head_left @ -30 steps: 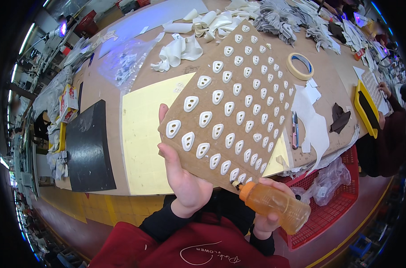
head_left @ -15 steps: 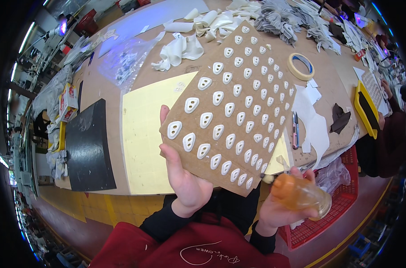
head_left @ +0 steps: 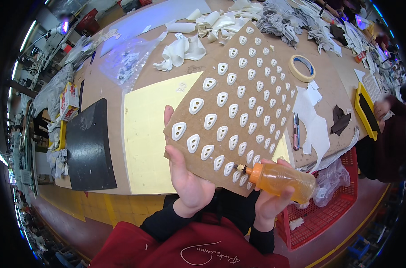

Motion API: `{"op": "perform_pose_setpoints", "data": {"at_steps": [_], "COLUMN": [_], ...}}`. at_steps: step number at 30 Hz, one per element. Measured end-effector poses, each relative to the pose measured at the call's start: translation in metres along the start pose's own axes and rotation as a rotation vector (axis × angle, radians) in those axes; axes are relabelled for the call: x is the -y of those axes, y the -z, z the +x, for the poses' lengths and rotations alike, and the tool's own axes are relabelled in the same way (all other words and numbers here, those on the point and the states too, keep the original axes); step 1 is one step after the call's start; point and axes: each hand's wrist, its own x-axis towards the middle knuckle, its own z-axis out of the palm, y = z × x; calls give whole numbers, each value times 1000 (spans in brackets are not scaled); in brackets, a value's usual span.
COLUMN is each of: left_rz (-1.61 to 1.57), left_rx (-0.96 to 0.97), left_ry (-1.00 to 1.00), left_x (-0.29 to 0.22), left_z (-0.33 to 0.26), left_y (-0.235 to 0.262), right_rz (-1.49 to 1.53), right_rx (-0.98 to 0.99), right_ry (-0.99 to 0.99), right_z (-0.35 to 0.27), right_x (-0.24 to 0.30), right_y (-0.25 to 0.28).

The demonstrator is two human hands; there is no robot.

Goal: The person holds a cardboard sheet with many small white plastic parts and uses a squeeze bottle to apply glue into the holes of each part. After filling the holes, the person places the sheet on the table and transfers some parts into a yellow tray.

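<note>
My left hand (head_left: 187, 183) grips the lower left corner of a brown board (head_left: 198, 127), thumb in front and fingers behind it. Rows of small white rounded pieces (head_left: 196, 106), each with two holes, cover the tilted board. In my right hand (head_left: 274, 201) lies a clear squeeze bottle (head_left: 285, 180) of amber liquid with an orange cap. Its dark-tipped nozzle (head_left: 241, 168) points left, at the white pieces near the board's lower edge. Whether the tip touches a piece I cannot tell. Behind the board, a pale yellow sheet (head_left: 153, 138) covers part of the table.
A black mat (head_left: 90, 147) lies at the left. On the right are a tape roll (head_left: 302, 68), pens (head_left: 296, 131) and white scraps (head_left: 317, 129). A red basket (head_left: 319, 228) stands below the table's right edge. Fabric pieces (head_left: 274, 22) pile up at the back; a co-worker's hand (head_left: 382, 108) is far right.
The bottle has moved left and up, bringing its nozzle from beside the board's lower right edge to over the lower pieces. The board has shifted slightly right.
</note>
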Motion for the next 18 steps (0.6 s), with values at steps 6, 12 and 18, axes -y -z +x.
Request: {"op": "perform_pose_setpoints", "data": {"at_steps": [6,12,18], "left_rz": [5,29,-54], "left_rx": [-9,-28,2], "left_ry": [-2,-1,-24], "left_x": [0,-2,1], "left_z": [0,-1,-3], "left_y": [0,-3,0], "right_rz": [25,48,-111], "right_rx": [42,113,151], "right_ry": [-40,-5,134], "right_z": [-1,-7,-14], "right_x": [-2,-3,3], "right_y": [6,13,7]}}
